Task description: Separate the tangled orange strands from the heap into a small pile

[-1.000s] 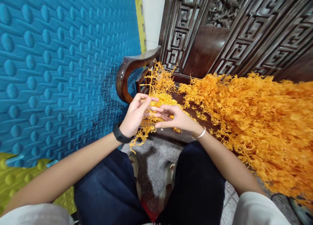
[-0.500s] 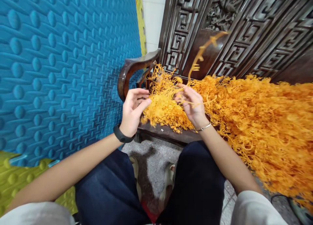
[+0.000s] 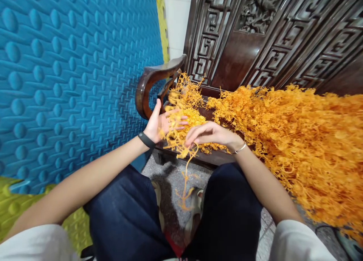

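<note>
My left hand (image 3: pixel 162 122), with a black band at the wrist, lies palm up with fingers spread under a clump of orange plastic sprigs (image 3: pixel 178 137). My right hand (image 3: pixel 211 135), wearing a silver bracelet, curls its fingers down and pinches the same clump. One long orange strand (image 3: pixel 185 185) hangs from the clump down between my knees. Both hands hover over the left end of a dark wooden bench seat (image 3: pixel 198 156). A small heap of sprigs (image 3: pixel 188 98) lies just behind the hands.
A huge pile of orange sprigs (image 3: pixel 297 140) covers the bench to the right. The carved backrest (image 3: pixel 255 30) rises behind, and a curved armrest (image 3: pixel 151 81) stands left. A blue foam mat (image 3: pixel 70 76) lines the left wall. Grey speckled floor (image 3: pixel 176 181) shows between my legs.
My right hand, raised half a second ago as a strand flew toward the big pile, has come down onto a new clump. My left hand has turned palm up beneath it.
</note>
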`<state>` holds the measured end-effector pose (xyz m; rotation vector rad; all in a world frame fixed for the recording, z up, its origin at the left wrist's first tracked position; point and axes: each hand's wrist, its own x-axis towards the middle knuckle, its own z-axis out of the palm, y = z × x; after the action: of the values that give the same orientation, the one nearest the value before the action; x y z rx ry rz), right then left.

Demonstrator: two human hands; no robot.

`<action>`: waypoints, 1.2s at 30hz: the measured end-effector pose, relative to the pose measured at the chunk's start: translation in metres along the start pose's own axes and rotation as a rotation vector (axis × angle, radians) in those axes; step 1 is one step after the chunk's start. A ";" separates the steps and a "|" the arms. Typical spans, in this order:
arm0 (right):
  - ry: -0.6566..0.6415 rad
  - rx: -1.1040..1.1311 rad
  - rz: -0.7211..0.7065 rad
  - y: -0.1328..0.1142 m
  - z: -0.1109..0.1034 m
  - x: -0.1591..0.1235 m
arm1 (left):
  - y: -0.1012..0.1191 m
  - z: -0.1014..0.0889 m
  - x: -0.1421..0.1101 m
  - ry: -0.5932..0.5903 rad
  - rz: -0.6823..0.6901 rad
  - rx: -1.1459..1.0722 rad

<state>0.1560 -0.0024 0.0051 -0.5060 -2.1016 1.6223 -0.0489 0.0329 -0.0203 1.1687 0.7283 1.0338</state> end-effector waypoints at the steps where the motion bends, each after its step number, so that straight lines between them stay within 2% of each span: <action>1: -0.094 -0.018 0.031 0.000 0.001 0.001 | -0.001 -0.003 0.002 -0.010 -0.036 -0.058; 4: -0.233 -0.053 0.072 0.004 0.004 0.004 | -0.002 -0.008 0.004 -0.093 -0.184 -0.202; 7: -0.241 -0.061 0.080 0.010 0.007 0.008 | 0.002 -0.009 0.003 -0.212 -0.257 -0.230; 9: -0.241 -0.049 0.088 0.013 0.007 0.010 | 0.006 -0.008 0.001 -0.249 -0.230 -0.272; 11: -0.225 -0.035 0.093 0.014 0.007 0.011 | 0.011 -0.008 -0.001 -0.214 -0.172 -0.326; 15: -0.159 0.023 0.130 0.015 0.006 0.010 | 0.018 -0.012 -0.003 -0.051 -0.096 -0.379; 19: -0.100 0.241 0.161 0.018 0.009 0.011 | 0.018 -0.016 -0.003 0.088 -0.003 -0.337; 22: -0.048 0.367 0.172 0.023 0.011 0.012 | 0.016 -0.017 0.000 0.128 0.016 -0.252; 24: 0.008 0.391 0.197 0.026 0.012 0.014 | 0.014 -0.019 0.002 0.098 0.043 -0.193; 26: 0.072 0.396 0.222 0.029 0.014 0.016 | 0.012 -0.023 0.003 0.009 0.080 -0.121; 28: 0.107 0.403 0.236 0.032 0.016 0.017 | 0.010 -0.028 0.003 -0.194 0.022 0.021; 30: 0.105 0.392 0.247 0.033 0.018 0.018 | 0.009 -0.031 0.001 -0.409 -0.102 0.164; 31: 0.092 0.375 0.255 0.033 0.019 0.019 | 0.009 -0.032 0.000 -0.470 -0.157 0.206; 33: 0.047 0.293 0.284 0.032 0.020 0.020 | 0.011 -0.030 -0.004 -0.466 -0.204 0.218; 36: 0.019 0.079 0.270 0.026 0.020 0.022 | 0.013 -0.023 -0.008 -0.265 -0.154 0.220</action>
<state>0.1273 -0.0009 -0.0223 -0.8042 -2.0143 1.8305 -0.0755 0.0353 -0.0139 1.3848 0.7201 0.6655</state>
